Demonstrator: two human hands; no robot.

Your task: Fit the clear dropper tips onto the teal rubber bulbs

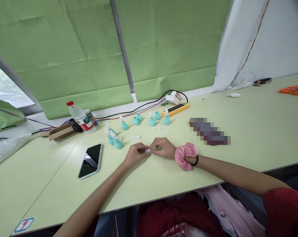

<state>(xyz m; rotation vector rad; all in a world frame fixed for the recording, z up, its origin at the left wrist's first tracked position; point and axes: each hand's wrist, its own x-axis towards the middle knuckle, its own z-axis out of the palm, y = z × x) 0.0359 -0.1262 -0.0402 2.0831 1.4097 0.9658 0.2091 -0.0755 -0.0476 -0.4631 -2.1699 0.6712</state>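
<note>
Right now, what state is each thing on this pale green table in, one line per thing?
Left hand: closed on the small clear plastic piece.
Right hand: pinching the same piece.
Black smartphone in a pale case: flat, screen dark.
Clear plastic water bottle with red cap: capped, leaning.
Small teal bulb-shaped bottles: upright, several with white tips.
Pink scrunchie: around the right wrist.

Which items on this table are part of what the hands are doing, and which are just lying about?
In use: left hand and right hand pinching a small clear part; teal bulbs; loose clear pieces.

Lying about: phone, water bottle, yellow power strip, pink scrunchie on the right wrist.
</note>
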